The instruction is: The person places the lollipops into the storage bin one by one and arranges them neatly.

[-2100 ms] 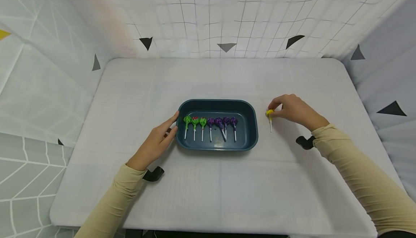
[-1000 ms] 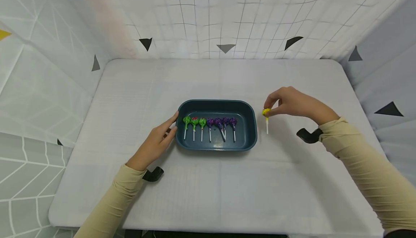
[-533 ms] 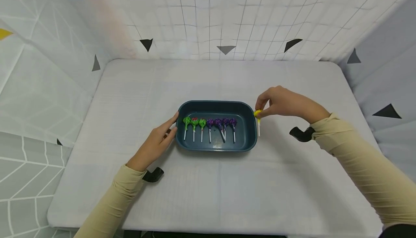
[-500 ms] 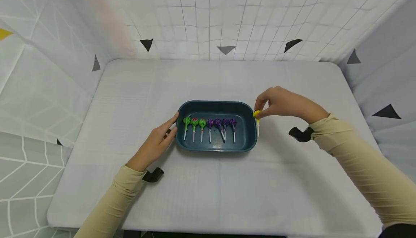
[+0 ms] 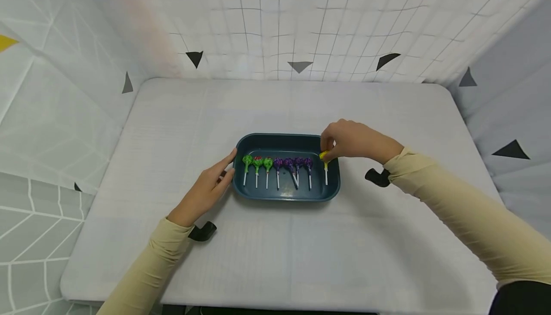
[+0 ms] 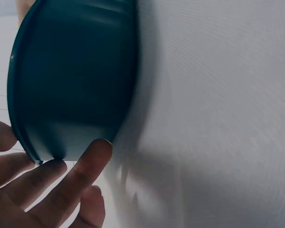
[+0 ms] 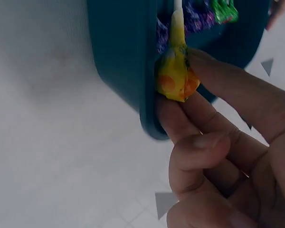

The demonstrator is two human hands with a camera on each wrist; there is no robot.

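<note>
**Yellow lollipop held at the tray's open end**

Nearest the person, the left hand lies on the bench with its fingers straight and relaxed, touching the outer wall of the dark teal tray — a light brace, it seems, to keep the tray from sliding. It holds nothing.

Across the tray, the right hand has a closed grip: thumb and fingertips pinch the wrapped head of a yellow lollipop, stick pointing back toward the person. The sweet hangs over the tray's right end, just inside the rim below the grip. Holding it by the head probably lets the stick line up with the others.

Left of the grip, inside the tray, lie three green lollipops and then four purple lollipops, side by side, heads away from the person — sorted by colour, apparently.

The yellow wrapper shows orange spots in the right wrist view; no writing or brand can be read.
</note>
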